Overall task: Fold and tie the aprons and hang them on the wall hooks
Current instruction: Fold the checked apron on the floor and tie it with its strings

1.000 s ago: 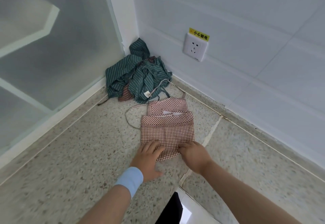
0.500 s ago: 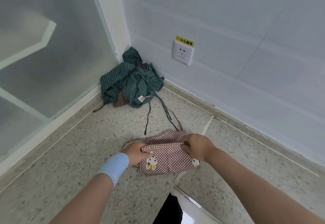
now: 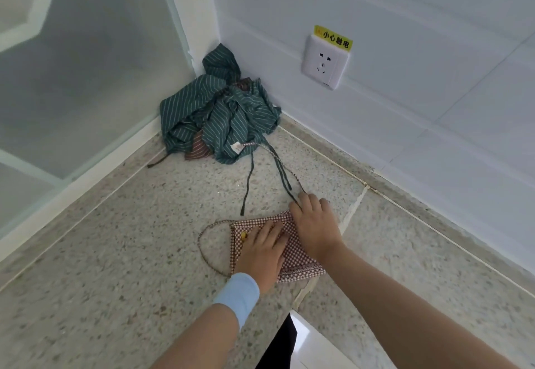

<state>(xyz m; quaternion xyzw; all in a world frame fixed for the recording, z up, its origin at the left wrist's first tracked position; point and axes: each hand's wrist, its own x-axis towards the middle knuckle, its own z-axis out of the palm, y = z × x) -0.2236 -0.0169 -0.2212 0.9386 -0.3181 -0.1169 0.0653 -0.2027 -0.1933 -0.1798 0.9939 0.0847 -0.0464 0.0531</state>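
Flattened now, one checked apron (image 3: 299, 258) lies under left hand (image 3: 260, 252) and right hand (image 3: 314, 224).

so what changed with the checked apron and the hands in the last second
The checked apron was folded over once more into a smaller bundle and drawn toward the person, away from the green striped pile. The left hand and right hand gave up their grip on its edges and now press flat on it. The pile stays in the corner, the socket on the wall.
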